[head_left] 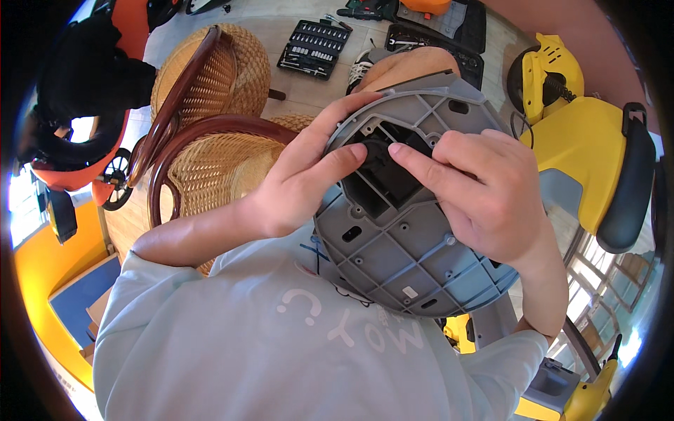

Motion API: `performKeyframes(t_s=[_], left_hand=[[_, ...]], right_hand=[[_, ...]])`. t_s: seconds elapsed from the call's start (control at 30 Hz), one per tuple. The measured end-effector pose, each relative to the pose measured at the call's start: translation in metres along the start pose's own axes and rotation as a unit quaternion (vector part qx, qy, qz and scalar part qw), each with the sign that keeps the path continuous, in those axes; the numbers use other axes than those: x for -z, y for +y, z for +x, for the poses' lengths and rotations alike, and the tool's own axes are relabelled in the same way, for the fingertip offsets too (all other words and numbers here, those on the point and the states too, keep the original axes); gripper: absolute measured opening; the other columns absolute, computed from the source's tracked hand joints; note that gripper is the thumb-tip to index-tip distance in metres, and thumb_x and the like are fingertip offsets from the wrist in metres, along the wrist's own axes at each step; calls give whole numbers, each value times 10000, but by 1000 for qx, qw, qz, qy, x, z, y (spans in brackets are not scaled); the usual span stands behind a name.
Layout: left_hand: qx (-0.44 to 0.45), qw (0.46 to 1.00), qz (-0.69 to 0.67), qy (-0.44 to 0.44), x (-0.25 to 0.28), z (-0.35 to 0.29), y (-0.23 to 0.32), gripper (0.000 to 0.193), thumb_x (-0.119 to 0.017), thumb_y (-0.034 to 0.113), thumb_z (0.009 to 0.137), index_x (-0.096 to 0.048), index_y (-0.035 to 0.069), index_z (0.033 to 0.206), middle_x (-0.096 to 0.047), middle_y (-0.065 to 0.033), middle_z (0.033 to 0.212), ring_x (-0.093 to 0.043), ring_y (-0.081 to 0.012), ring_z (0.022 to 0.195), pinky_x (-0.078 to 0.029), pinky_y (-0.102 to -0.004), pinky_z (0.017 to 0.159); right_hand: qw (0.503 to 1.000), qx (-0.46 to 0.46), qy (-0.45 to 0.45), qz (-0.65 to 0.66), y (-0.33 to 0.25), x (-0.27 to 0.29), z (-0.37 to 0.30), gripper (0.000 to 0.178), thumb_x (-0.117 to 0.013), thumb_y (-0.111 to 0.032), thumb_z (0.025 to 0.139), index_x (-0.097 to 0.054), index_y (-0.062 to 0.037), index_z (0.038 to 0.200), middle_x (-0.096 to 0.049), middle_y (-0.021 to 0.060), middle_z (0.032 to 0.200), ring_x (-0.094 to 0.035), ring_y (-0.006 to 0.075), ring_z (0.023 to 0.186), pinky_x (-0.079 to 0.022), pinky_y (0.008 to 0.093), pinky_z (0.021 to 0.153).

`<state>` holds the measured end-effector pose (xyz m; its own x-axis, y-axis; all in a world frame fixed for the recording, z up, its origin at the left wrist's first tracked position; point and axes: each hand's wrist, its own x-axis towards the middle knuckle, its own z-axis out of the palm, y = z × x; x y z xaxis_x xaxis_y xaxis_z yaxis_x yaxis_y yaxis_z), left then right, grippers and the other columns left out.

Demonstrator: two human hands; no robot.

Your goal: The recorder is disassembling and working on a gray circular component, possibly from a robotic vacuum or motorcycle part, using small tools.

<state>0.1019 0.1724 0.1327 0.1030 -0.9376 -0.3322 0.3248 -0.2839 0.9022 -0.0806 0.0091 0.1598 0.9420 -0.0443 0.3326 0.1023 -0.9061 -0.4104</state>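
A rounded grey plastic cover (393,252), its ribbed side facing up, rests tilted against my front and lap. My left hand (302,165) grips its left edge, fingers curling behind the rim, while the thumb reaches into a rectangular opening. Inside that opening sits a black plastic piece (382,165), touched by the thumb tip. My right hand (491,186) lies over the cover's right side. Its index finger stretches to the black piece, close to the left thumb; the other visible fingers are folded. The right thumb and anything under those folded fingers are hidden.
Two wicker chairs (225,158) stand at the left. A socket set in a black case (314,48) lies open on the floor ahead, beside a larger tool case (463,35). Yellow-and-grey machine housings (583,147) stand at the right. A bare knee (411,67) shows behind the cover.
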Motion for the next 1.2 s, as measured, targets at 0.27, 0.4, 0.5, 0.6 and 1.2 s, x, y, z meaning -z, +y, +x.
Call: performKeyframes(t_s=[0.27,0.4,0.5,0.6,1.2], left_hand=[[-145,981,128,5,11,2,-12,641,-549,24,988,-271,-10,1564,-474,-174,1472,-416,-236,1405,-300,-359,1183],[-106,991,82,-9,17,6,-8,749,-690,28,915,-298,-6,1552,-483,-169,1463,-436,-261,1403,-308,-383,1187],[-220,930,280,85,18,7,5,714,-811,45,802,-507,44,1448,-513,-158,1420,-528,-259,1313,-411,-365,1103],[-255,852,450,80,24,1,22,656,-872,115,767,-606,69,1365,-535,-134,1392,-572,-217,1238,-496,-335,986],[-377,744,551,25,22,-6,30,244,-858,44,689,-800,34,925,-669,-144,1103,-620,-284,1073,-571,-301,735]], right_hand=[[999,-1,22,30,0,-1,3,485,-743,-1,635,-772,-90,1111,-497,7,716,-486,190,564,-345,328,503],[999,1,26,26,2,-2,0,470,-754,2,652,-767,-90,1113,-506,11,715,-482,192,558,-342,325,502],[999,-4,35,17,4,-2,1,435,-767,5,672,-762,-84,1098,-524,18,727,-482,202,555,-348,325,505],[998,-35,42,22,1,0,3,400,-776,6,683,-757,-76,1074,-543,28,739,-483,210,555,-357,331,510],[999,0,41,36,2,0,2,408,-776,11,643,-785,-77,1042,-485,19,712,-482,177,549,-339,318,489]])
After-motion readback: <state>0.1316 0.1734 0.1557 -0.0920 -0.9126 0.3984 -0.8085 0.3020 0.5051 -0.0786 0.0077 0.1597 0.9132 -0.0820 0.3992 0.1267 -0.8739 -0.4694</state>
